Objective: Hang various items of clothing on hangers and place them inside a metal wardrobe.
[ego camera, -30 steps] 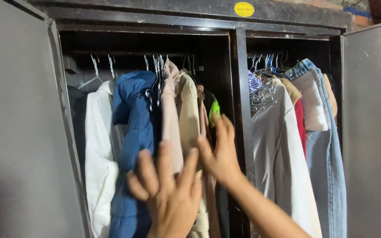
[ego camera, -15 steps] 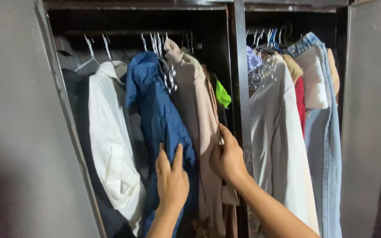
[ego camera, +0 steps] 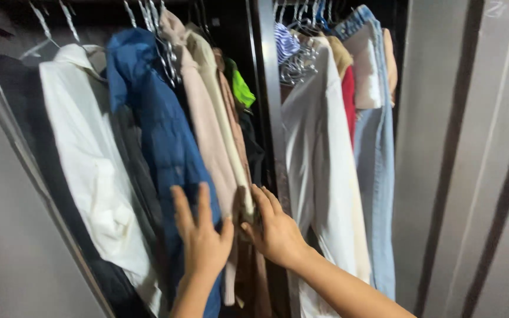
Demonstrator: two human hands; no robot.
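Inside, the wardrobe (ego camera: 266, 88) holds hung clothes. Lower centre, the open left hand (ego camera: 202, 238) presses flat on the puffy blue jacket (ego camera: 160, 135); the right hand (ego camera: 275, 229) loosely grips the pale pink garment (ego camera: 207, 129).

The wardrobe's central divider (ego camera: 268, 106) runs vertically between two compartments. In the left compartment, a white shirt (ego camera: 86, 165) hangs on a wire hanger at the far left, with a dark garment (ego camera: 36, 153) behind it. A bright green garment (ego camera: 241, 88) hangs close to the divider. In the right compartment, a white garment (ego camera: 319, 176) hangs foremost, with a red garment (ego camera: 348, 100) behind it and light blue jeans (ego camera: 378, 176) at the right. A grey door panel (ego camera: 466, 159) stands open on the right.
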